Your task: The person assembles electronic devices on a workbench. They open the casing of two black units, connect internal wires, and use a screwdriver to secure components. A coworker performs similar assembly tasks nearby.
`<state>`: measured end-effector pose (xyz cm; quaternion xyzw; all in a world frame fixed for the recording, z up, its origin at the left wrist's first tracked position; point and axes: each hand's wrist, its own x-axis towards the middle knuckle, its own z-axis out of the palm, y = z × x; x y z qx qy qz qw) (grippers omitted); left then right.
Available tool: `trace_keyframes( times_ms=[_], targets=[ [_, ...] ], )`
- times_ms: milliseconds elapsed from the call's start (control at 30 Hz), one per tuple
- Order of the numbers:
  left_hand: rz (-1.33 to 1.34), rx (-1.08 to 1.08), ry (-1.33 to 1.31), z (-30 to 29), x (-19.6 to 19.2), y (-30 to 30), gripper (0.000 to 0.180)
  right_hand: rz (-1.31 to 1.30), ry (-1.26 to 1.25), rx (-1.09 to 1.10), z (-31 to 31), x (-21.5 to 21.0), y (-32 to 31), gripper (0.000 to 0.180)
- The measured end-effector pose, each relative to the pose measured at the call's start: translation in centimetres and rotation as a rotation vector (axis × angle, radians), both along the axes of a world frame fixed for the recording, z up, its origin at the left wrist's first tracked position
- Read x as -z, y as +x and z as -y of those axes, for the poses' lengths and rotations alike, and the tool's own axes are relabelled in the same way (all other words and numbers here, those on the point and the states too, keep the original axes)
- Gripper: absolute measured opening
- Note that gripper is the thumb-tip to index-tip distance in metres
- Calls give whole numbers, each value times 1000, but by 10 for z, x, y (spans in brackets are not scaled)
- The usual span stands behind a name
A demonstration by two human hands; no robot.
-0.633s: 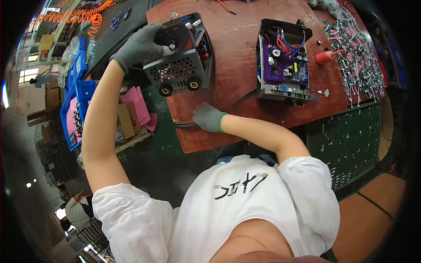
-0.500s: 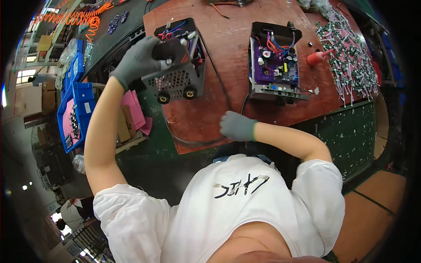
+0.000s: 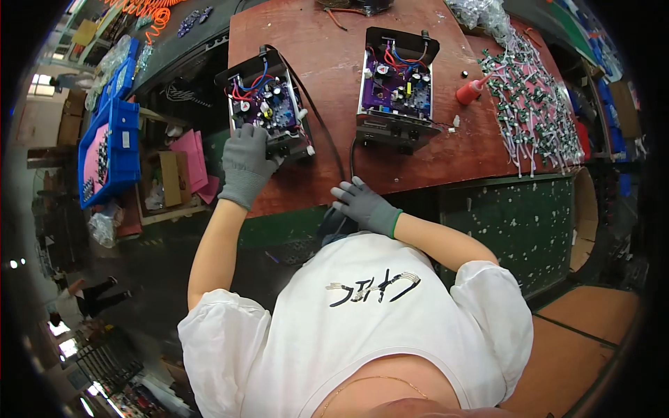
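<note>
My left hand [image 3: 247, 166], in a grey glove, is closed on the near end of an open electronic device [image 3: 263, 104]. Its fingers reach over the near edge, and part of the front panel is hidden behind them. The device holds a purple circuit board with red and blue wires. By the table's front edge, my right hand [image 3: 367, 207], also gloved, has its fingers apart with nothing in them. Close to its fingertips runs a black cable [image 3: 324, 122]. A second open device [image 3: 396, 94] of the same kind sits farther right, untouched.
On the red-brown table [image 3: 327, 63], a red squeeze bottle [image 3: 470, 90] lies right of the second device. Beyond it is a pile of small boards with white leads [image 3: 533, 115]. Blue bins [image 3: 115, 150] and pink sheets [image 3: 188, 164] are at the left.
The left device went from tilted, its perforated panel facing me, to lying with its board facing up. My left hand shifted to its near end. My right hand's fingers spread from a curl.
</note>
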<state>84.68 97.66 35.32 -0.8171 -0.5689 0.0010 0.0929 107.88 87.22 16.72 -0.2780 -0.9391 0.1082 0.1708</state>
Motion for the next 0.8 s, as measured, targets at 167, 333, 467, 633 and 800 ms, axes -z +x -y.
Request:
trace_keyframes(
  times_ms=[167, 333, 467, 633, 800],
  targets=[
    [229, 235, 293, 43, -15, 38, 44, -255, -99, -108, 4, -14, 29, 39],
    [522, 178, -41, 102, 65, 62, 26, -376, 290, 274, -10, -112, 68, 37],
    [463, 3, -59, 104, 125, 74, 40, -193, 423, 599, -66, -156, 86, 40],
    [298, -221, -193, 81, 149, 98, 38, 151, 265, 528, -108, -157, 92, 15],
    [339, -325, -112, 57, 180, 105, 17, 182, 218, 368, -130, -172, 95, 17]
  ],
)
